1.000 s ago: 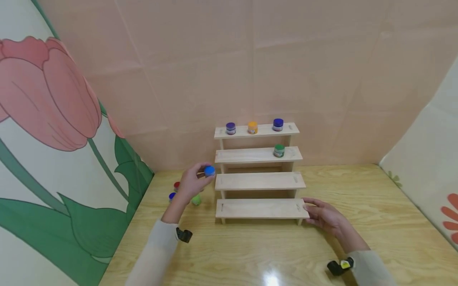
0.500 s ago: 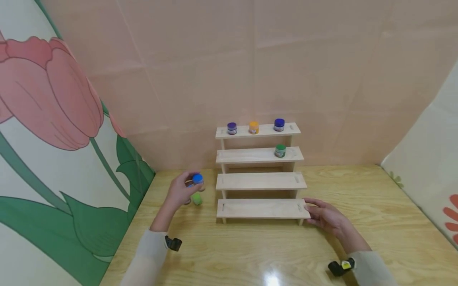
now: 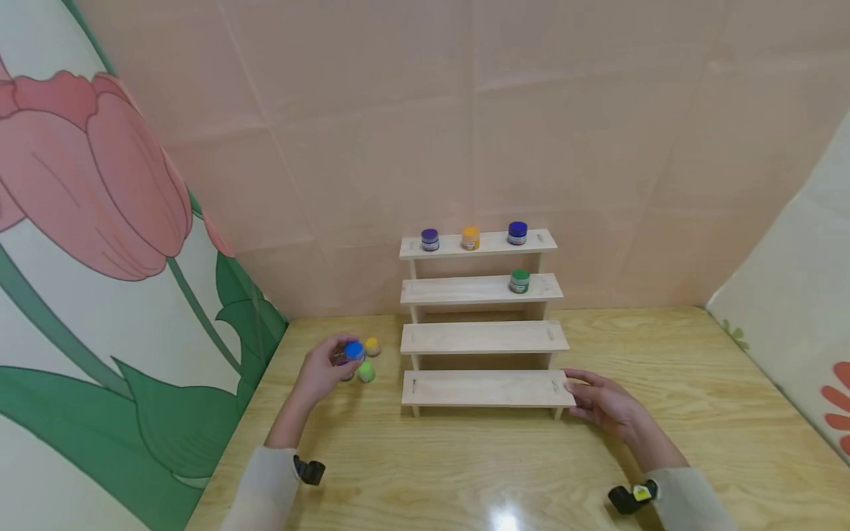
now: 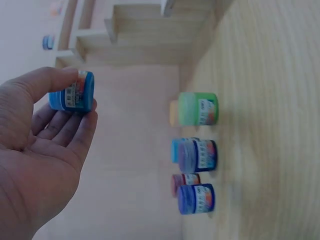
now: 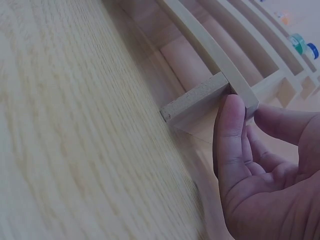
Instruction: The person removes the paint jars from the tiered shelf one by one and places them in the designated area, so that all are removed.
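My left hand (image 3: 319, 375) holds a small blue paint jar (image 4: 75, 92) between thumb and fingers, above the table at the left of the wooden tiered rack (image 3: 485, 387). In the left wrist view, a light green jar (image 4: 200, 109), a purple-blue jar (image 4: 197, 155), a dark blue jar (image 4: 196, 199) and a red jar (image 4: 185, 182) stand close below. Partly hidden behind them is a light blue jar (image 4: 175, 150). In the right wrist view, my right hand (image 3: 607, 402) pinches the right end of the rack's lowest board, thumb on one side and fingers on the other.
On the top tier stand a purple jar (image 3: 430, 240), an orange jar (image 3: 471, 238) and a dark blue-lidded jar (image 3: 517, 234). A green jar (image 3: 519, 281) sits on the second tier's right. A yellow-lidded jar (image 3: 372, 346) stands on the table left of the rack.
My left hand has moved left and down with the blue jar, from beside the rack to over the jars on the table. My right hand has stayed at the rack.
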The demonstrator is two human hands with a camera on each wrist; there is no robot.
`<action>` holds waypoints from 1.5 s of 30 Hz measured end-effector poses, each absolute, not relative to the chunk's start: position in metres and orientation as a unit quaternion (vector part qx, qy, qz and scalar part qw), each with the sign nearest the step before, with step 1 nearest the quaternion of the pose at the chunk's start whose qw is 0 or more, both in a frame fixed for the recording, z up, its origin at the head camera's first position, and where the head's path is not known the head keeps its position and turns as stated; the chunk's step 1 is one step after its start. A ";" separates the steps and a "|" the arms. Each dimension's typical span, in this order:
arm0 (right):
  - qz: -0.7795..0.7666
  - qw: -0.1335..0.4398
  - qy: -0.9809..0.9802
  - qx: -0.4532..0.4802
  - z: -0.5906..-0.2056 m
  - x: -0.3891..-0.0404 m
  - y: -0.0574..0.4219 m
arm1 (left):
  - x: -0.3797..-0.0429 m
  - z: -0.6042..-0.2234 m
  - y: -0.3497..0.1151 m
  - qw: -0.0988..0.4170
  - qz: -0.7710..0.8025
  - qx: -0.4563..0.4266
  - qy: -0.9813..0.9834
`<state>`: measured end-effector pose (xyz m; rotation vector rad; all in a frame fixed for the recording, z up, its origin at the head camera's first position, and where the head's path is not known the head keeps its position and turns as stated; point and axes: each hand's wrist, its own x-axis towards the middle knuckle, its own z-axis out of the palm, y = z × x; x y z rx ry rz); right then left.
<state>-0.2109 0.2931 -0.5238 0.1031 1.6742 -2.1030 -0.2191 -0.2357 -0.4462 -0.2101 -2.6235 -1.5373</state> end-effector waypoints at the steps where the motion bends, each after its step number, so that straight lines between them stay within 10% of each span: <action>1: -0.762 0.223 0.607 0.039 -0.524 -0.211 0.293 | -0.218 -0.449 -0.237 0.046 -0.503 -0.071 -0.860; 45: -0.768 0.225 0.600 0.023 -0.525 -0.211 0.294 | -0.215 -0.514 -0.255 -0.017 -0.475 0.003 -0.880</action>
